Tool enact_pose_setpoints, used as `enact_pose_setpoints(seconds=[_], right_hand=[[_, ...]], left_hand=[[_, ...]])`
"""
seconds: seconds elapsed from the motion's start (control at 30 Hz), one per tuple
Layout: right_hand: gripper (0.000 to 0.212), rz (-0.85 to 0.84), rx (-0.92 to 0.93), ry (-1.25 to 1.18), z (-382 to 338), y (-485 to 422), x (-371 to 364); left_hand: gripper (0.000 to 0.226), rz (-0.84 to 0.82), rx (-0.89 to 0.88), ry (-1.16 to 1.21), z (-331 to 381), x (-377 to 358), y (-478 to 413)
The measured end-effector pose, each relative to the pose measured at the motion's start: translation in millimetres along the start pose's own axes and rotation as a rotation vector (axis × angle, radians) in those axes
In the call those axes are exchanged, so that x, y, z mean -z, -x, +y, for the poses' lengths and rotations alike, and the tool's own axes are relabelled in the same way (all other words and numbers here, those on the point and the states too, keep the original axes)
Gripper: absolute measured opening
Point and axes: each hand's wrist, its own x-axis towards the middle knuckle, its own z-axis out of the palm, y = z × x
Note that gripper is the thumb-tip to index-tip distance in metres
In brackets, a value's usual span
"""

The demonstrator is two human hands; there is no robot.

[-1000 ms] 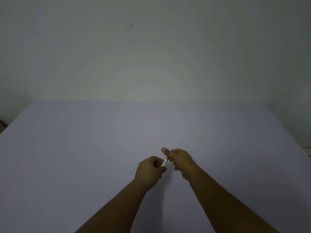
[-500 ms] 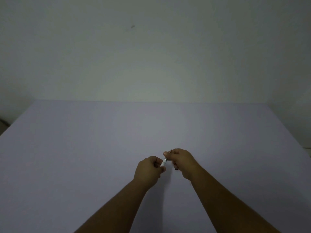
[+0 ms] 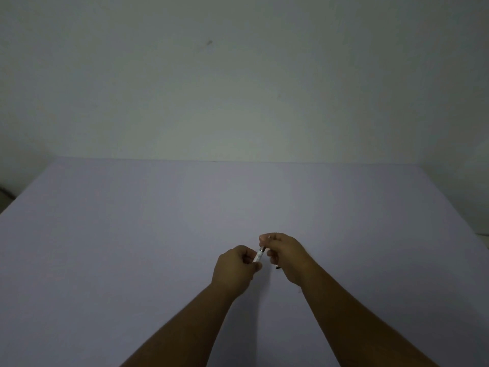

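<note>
A small white pen-like stick (image 3: 258,255) with a dark upper end is held between both hands above the pale lilac table (image 3: 132,234). My left hand (image 3: 234,268) has its fingers curled round the white lower part. My right hand (image 3: 287,256) pinches the dark upper end with thumb and fingertips. A small dark bit (image 3: 277,267) shows under the right hand's fingers; I cannot tell what it is. Most of the stick is hidden inside the two hands.
The lilac table runs to a plain pale wall (image 3: 238,88) at the back. A dark object (image 3: 4,193) peeks past the table's left edge. The table's right edge drops off at the far right.
The right thumb, raised a second ago, has come down onto the stick's upper end. Both hands have stayed in nearly the same place.
</note>
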Motion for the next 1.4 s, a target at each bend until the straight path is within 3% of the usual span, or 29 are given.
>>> enact_pose_setpoints(seconds=[0.07, 0.2, 0.37, 0.5, 0.67, 0.83, 0.97, 1.13, 1.27, 1.4], right_hand=[[0.009, -0.010, 0.030, 0.015, 0.4, -0.4, 1.9], [0.031, 0.057, -0.004, 0.123, -0.8, -2.1, 0.9], [0.010, -0.004, 0.018, 0.000, 1.5, -1.8, 2.9], [0.029, 0.047, 0.010, 0.077, 0.7, -3.5, 1.7], [0.014, -0.018, 0.019, 0.019, 1.8, -2.5, 3.4], [0.031, 0.032, -0.005, 0.094, 0.6, -4.2, 1.8], [0.012, 0.009, 0.012, 0.017, 2.4, -3.7, 3.1], [0.031, 0.069, 0.000, 0.145, -0.7, -5.3, 0.6], [0.009, 0.007, 0.018, 0.051, 0.8, -4.4, 4.1], [0.014, 0.048, 0.007, 0.103, -2.0, -7.5, 2.2]], left_hand=[[0.011, 0.002, -0.007, -0.011, 0.9, 1.1, -1.0], [0.013, -0.003, -0.017, -0.017, 1.8, -0.3, -1.1], [0.011, 0.008, -0.002, -0.009, 2.4, 1.7, -3.0], [0.010, 0.021, -0.026, -0.032, 1.9, 1.4, -2.6], [0.011, 0.023, -0.016, -0.029, 4.2, 2.1, -5.0], [0.011, 0.008, -0.003, -0.017, 4.1, 0.5, -3.4], [0.011, 0.017, 0.012, -0.018, 5.9, 0.5, -4.6], [0.011, 0.013, 0.007, -0.020, 4.7, -1.2, -3.3], [0.010, 0.017, 0.017, -0.036, 6.2, 0.0, -4.9], [0.009, 0.043, -0.011, -0.097, 5.0, -1.9, -4.5]])
